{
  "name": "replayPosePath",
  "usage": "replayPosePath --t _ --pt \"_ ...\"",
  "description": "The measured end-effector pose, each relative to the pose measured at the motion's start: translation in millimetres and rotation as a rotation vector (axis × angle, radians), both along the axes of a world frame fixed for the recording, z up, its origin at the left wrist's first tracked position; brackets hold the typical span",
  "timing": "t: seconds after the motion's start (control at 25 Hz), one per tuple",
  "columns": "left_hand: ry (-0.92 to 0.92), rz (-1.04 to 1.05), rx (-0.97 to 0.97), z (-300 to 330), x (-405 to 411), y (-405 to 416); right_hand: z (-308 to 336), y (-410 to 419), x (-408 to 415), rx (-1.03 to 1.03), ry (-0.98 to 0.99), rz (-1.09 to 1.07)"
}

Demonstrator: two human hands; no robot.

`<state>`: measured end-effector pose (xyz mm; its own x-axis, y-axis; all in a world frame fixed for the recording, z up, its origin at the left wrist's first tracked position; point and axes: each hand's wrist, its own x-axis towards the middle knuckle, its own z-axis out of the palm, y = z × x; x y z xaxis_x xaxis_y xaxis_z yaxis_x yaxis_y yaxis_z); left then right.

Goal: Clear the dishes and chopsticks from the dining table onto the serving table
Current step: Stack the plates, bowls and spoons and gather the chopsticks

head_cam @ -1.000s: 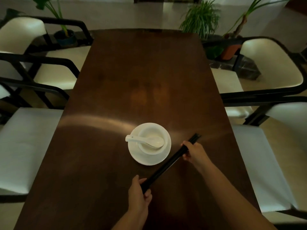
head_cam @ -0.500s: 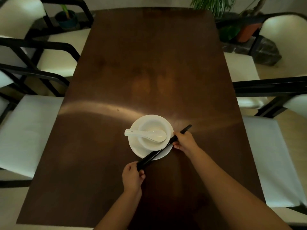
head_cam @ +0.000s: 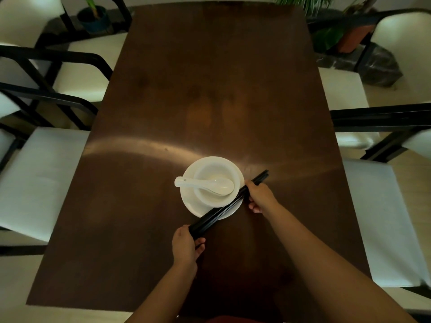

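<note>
while the left hand (head_cam: 186,245) curled its fingers round the near end of the bundle of long black chopsticks (head_cam: 224,207), the right hand (head_cam: 260,198) pinched the same bundle closer to its far end, so both hands were clamped on it. the chopsticks ran on a slant from lower left to upper right, and their middle stretch crossed the near-right edge of the round white ceramic plate (head_cam: 190,203); whether they touched the plate or were held just above it could not be told. their far tips stuck out past the right hand, over the bare wood.

on the plate sat a small round white ceramic bowl (head_cam: 217,170), and a white ceramic soup spoon (head_cam: 205,184) lay across it, its scoop inside the bowl and its handle pointing left, out over the bowl's rim. this stack stood on the long dark brown wooden dining table (head_cam: 210,89), nearer the person's end than the far one, with a pale band of reflected light curving across the tabletop just behind it.

cream cushioned chairs with black frames (head_cam: 44,173) stood along both long sides of the table. beyond the far left corner a green plant in a dark pot (head_cam: 93,17) stood on the floor, and beyond the far right corner another plant in a terracotta pot (head_cam: 349,38) stood beside a dark stone-like block (head_cam: 377,66).
</note>
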<state>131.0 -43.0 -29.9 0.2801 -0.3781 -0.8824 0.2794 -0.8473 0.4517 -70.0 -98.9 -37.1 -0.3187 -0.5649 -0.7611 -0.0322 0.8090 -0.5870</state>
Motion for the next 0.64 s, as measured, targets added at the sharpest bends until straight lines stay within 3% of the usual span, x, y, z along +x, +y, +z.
replayPosePath --t 0.4,0.64 --pt "0.043 0.01 -0.013 -3 9 -1 1 10 10 -0.065 -0.283 -0.283" --pt "0.038 -0.113 0.014 -2 16 -4 4 43 34 -0.032 -0.354 -0.273"
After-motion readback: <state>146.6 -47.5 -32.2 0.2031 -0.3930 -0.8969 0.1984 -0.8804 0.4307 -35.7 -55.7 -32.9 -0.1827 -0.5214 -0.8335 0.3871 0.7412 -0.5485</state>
